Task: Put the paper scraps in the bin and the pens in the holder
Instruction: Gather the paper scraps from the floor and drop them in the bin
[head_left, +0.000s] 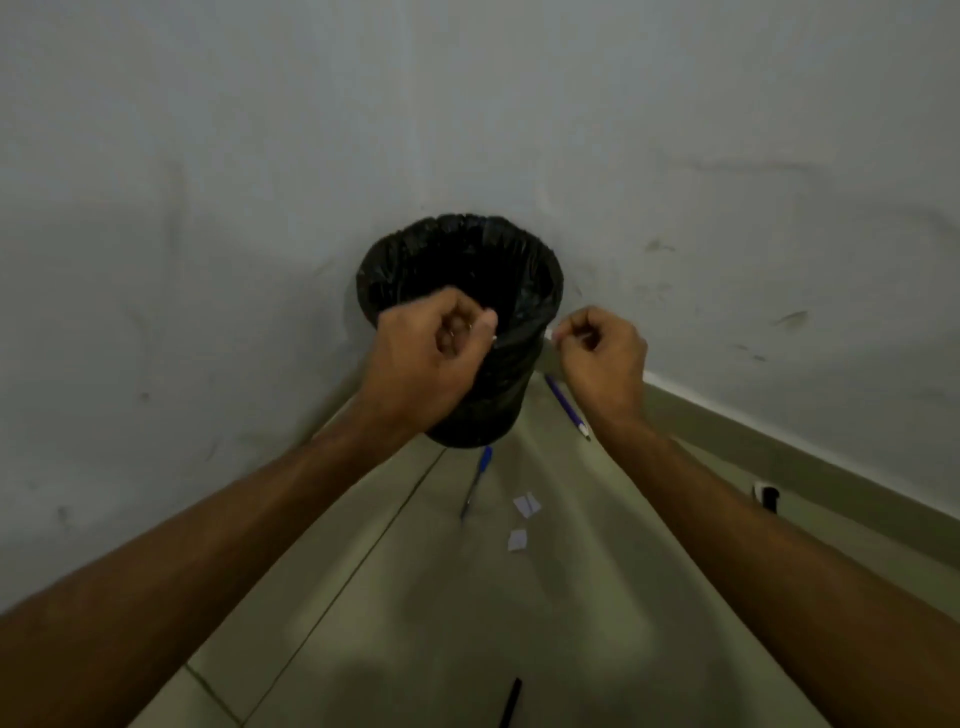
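A black bin (524, 270) lined with a black bag stands on the floor against the wall. My left hand (431, 353) is curled shut in front of its near rim, with a tiny white bit of paper scrap showing at the thumb tip. My right hand (602, 353) hovers just right of the bin, pinching a small white paper scrap (556, 335). Two white paper scraps (526, 504) (517, 540) lie on the floor below the bin. A blue pen (478, 483), a purple pen (566, 408) and a black pen (511, 701) lie on the floor.
The grey wall runs behind the bin and along the right side with a skirting board. A small black-and-white object (769, 496) sits by the skirting at the right. The tiled floor (415, 623) stretches toward me.
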